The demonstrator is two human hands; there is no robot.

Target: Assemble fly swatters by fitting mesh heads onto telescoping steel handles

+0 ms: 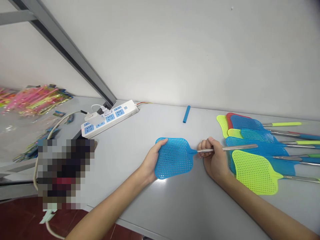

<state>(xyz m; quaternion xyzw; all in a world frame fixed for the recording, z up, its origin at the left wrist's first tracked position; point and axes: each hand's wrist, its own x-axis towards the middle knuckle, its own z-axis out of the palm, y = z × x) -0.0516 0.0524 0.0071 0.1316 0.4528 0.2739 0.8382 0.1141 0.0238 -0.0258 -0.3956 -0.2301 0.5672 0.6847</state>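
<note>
A blue fly swatter point(175, 158) with a perforated head and a metal rod is held level above the grey table. My left hand point(151, 163) grips the left edge of its head, thumb on top and the other fingers hidden beneath. Around the metal rod, close to the neck, my right hand point(212, 155) is closed. The rod's bare end points right, with no coloured grip on it. On the table behind lies a short blue tube point(186, 114), touched by neither hand. Just right of my right hand is a pile of swatters, a yellow-green swatter point(257, 171) nearest.
A white power strip point(110, 119) with plugs and cables sits at the table's back left. Further left lie plastic-wrapped pink and yellow items point(40, 98). A grey metal frame post point(72, 50) slants down to the table, and a white wall stands behind. A pixelated patch covers the lower left.
</note>
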